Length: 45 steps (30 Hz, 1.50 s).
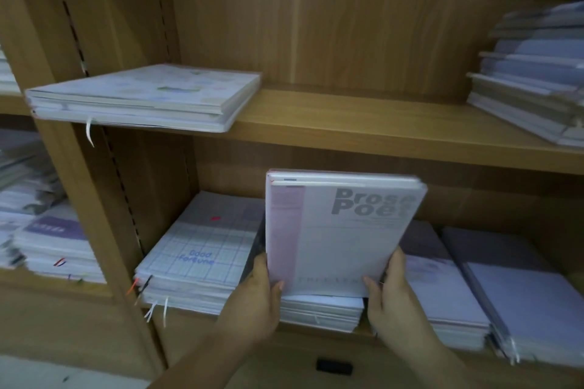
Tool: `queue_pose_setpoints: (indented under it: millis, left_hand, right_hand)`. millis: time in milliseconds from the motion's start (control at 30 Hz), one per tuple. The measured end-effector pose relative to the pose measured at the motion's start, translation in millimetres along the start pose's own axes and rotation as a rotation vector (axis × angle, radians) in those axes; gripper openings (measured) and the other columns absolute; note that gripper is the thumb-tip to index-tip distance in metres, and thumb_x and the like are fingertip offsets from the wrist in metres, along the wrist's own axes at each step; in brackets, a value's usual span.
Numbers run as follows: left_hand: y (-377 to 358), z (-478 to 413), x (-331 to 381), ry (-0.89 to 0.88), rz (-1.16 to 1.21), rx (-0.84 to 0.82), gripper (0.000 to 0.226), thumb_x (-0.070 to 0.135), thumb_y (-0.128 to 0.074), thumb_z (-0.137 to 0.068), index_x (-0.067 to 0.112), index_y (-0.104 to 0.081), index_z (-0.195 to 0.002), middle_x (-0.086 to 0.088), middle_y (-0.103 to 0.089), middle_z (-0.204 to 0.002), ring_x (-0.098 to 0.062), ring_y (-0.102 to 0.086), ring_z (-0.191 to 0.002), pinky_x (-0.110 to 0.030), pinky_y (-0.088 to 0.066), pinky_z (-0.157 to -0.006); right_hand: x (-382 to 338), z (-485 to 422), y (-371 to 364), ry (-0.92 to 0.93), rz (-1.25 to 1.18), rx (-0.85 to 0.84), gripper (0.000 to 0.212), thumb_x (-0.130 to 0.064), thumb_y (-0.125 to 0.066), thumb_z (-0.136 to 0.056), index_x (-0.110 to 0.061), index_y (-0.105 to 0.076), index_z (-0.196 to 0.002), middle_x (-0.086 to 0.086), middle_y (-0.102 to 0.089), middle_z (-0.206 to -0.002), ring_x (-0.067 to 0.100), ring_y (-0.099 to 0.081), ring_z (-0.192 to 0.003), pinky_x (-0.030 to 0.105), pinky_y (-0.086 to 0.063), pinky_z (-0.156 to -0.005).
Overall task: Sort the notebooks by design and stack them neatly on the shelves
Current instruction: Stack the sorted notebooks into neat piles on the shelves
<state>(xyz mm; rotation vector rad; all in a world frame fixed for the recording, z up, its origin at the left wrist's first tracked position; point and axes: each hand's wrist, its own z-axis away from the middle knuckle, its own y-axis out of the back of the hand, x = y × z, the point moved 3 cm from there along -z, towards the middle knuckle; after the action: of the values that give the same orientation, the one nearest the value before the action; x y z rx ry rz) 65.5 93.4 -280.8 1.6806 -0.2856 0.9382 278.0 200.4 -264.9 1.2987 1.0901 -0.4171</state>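
A: Hands logged first. The left hand (259, 303) is curled round the lower left corner of the Prose Poet notebooks (341, 237), with the thumb laid on the cover. The right hand (395, 297) is wrapped the same way round the lower right corner. Nothing else is held.

B: Position of the bundle?

A: It is held tilted, near upright, with its bottom edge just over the low stack (319, 309) directly beneath it. Whether that stack is touched cannot be told.

B: Handling?

A: Judged light, thin and bendy. Several edges are seen at the top, and the covers look smooth, so sliding between layers is to be expected. The two-corner grip is judged sound. Support under the flat would be wanted when the bundle is laid down.

B: Surroundings?

A: Left of the bundle, the Good Fortune stack (202, 256) is noted, with ribbons hanging at its front. Right of the bundle are a pale stack (442, 294) and, past that, a wider stack (531, 303), all closely packed. Above the bundle, the upper shelf board (363, 123) is judged the main obstruction to any lift. Up-left of the bundle, a flat pile (142, 95) is set askew on the board. Up-right, an untidy pile (534, 73) is recorded.
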Motion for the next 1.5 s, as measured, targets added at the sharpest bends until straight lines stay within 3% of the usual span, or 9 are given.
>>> queue_pose_setpoints:
  millis: [267, 433, 567, 667, 767, 867, 1000, 1100, 1500]
  left_hand:
    - [13, 1, 4, -0.094, -0.035, 0.076, 0.038, 0.032, -0.048, -0.104, 0.024, -0.039, -0.14, 0.005, -0.064, -0.118, -0.015, -0.063, -0.1, -0.038, -0.054, -0.086]
    - [27, 16, 8, -0.157, -0.08, 0.039, 0.033, 0.037, -0.048, -0.103, 0.027, -0.039, -0.133, 0.008, -0.063, -0.115, -0.011, -0.061, -0.098, -0.033, -0.053, -0.082]
    - [30, 34, 0, -0.142, -0.074, -0.076, 0.037, 0.045, -0.049, -0.1, 0.035, -0.042, -0.135, 0.016, -0.063, -0.124, -0.006, -0.06, -0.109, -0.035, -0.054, -0.094]
    - [31, 44, 2, -0.1, 0.126, -0.118, 0.036, 0.044, -0.053, -0.101, 0.035, -0.051, -0.136, 0.024, -0.064, -0.126, 0.003, -0.06, -0.114, -0.027, -0.052, -0.101]
    - [29, 39, 10, 0.009, 0.321, -0.08, 0.024, 0.039, -0.054, -0.103, 0.028, -0.065, -0.121, 0.02, -0.072, -0.11, 0.007, -0.065, -0.099, -0.014, -0.052, -0.083]
    - [29, 22, 16, 0.051, 0.337, -0.043, 0.029, 0.042, -0.051, -0.104, 0.021, -0.071, -0.1, 0.011, -0.074, -0.091, 0.003, -0.066, -0.078, -0.011, -0.046, -0.063]
    - [32, -3, 11, 0.07, 0.309, 0.027, 0.042, 0.039, -0.05, -0.105, 0.014, -0.056, -0.071, 0.007, -0.053, -0.054, -0.003, -0.053, -0.049, -0.02, -0.038, -0.049]
    - [30, -23, 6, 0.092, 0.249, 0.07, 0.043, 0.041, -0.047, -0.105, 0.014, -0.053, -0.073, 0.0, -0.052, -0.059, -0.021, -0.057, -0.057, -0.026, -0.037, -0.052]
    - [18, -48, -15, 0.036, 0.116, 0.101, 0.044, 0.04, -0.049, -0.104, 0.017, -0.044, -0.068, 0.002, -0.041, -0.056, -0.016, -0.041, -0.051, -0.029, -0.027, -0.051]
  right_hand:
    - [-2, -2, -1, 0.029, -0.095, -0.011, 0.078, -0.012, -0.049, -0.104, -0.043, -0.002, -0.157, -0.048, -0.028, -0.131, -0.029, -0.042, -0.106, 0.021, -0.038, -0.098]
    - [-6, 10, 10, 0.078, -0.029, -0.018, 0.071, -0.016, -0.051, -0.103, -0.04, -0.009, -0.155, -0.041, -0.038, -0.128, -0.003, -0.052, -0.11, 0.022, -0.043, -0.095]
    - [2, 27, 17, 0.075, 0.034, -0.107, 0.067, -0.02, -0.055, -0.101, -0.051, -0.016, -0.146, -0.047, -0.039, -0.126, -0.009, -0.05, -0.111, 0.019, -0.039, -0.1]
    - [6, 34, 24, 0.081, 0.009, -0.085, 0.058, -0.021, -0.057, -0.101, -0.045, -0.032, -0.147, -0.042, -0.05, -0.132, -0.013, -0.049, -0.123, 0.024, -0.04, -0.109]
    - [2, 27, 27, 0.065, -0.002, -0.025, 0.043, -0.027, -0.052, -0.102, -0.032, -0.045, -0.145, -0.023, -0.058, -0.132, 0.005, -0.056, -0.121, 0.028, -0.046, -0.1]
    - [-2, 11, 20, 0.036, 0.059, -0.004, 0.04, -0.025, -0.046, -0.105, -0.027, -0.046, -0.145, -0.01, -0.06, -0.13, 0.016, -0.056, -0.12, 0.027, -0.043, -0.095]
    - [-8, -11, 8, 0.048, 0.117, 0.021, 0.039, -0.021, -0.041, -0.107, -0.023, -0.045, -0.146, -0.011, -0.056, -0.119, 0.014, -0.053, -0.108, 0.024, -0.039, -0.087]
    - [-8, -26, -1, 0.06, 0.114, 0.047, 0.039, -0.02, -0.04, -0.107, -0.018, -0.048, -0.145, -0.007, -0.058, -0.115, 0.013, -0.052, -0.103, 0.023, -0.04, -0.086]
    - [8, -43, -23, 0.023, 0.171, 0.036, 0.035, -0.018, -0.037, -0.108, -0.01, -0.052, -0.139, -0.002, -0.058, -0.105, 0.015, -0.052, -0.092, 0.022, -0.038, -0.075]
